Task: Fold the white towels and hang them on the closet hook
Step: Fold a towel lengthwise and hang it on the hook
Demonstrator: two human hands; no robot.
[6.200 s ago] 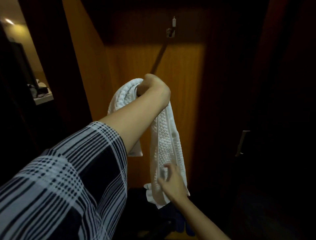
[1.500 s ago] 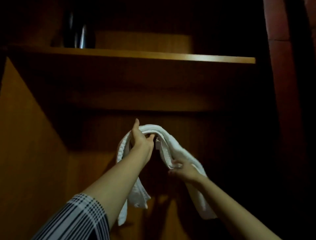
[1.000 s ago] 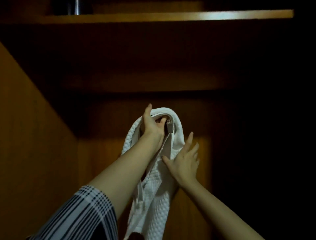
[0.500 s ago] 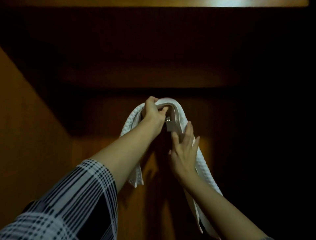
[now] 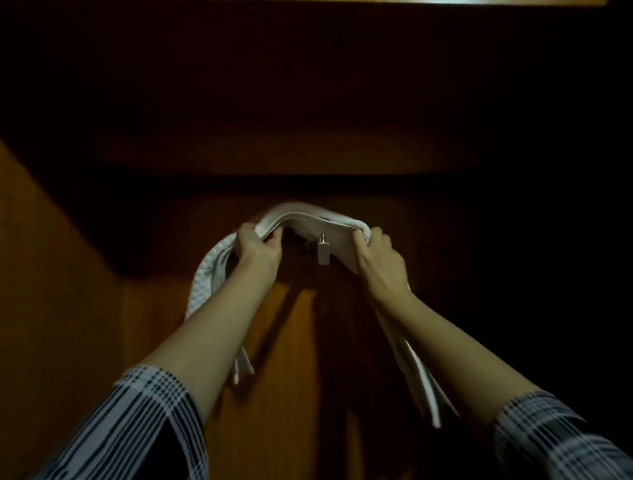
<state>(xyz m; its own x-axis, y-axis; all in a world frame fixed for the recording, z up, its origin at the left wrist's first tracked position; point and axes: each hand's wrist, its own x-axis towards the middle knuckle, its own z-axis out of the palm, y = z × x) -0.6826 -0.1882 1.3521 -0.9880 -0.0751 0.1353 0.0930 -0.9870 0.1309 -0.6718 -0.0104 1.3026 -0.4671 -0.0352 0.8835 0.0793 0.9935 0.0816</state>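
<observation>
Your plaid sleeves (image 5: 137, 428) sit nearest, both arms raised. Farther in, your left hand (image 5: 258, 250) and right hand (image 5: 376, 257) each curl their fingers round the folded white towel (image 5: 308, 219), arched just over the metal hook (image 5: 323, 251) on the closet's far wooden wall (image 5: 68, 308), ends hanging.

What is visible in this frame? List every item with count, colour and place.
towel: one, white, folded into a long band, arched over the hook, ends hanging down on both sides
hook: one, silver metal, on the closet back wall, below the towel's arch
closet walls: brown wood, orange-lit on the left, dark elsewhere
shelf edge: one, lit strip at the top
sleeves: two, dark with white plaid, bottom corners
left hand: grips the towel left of the hook
right hand: grips the towel right of the hook
</observation>
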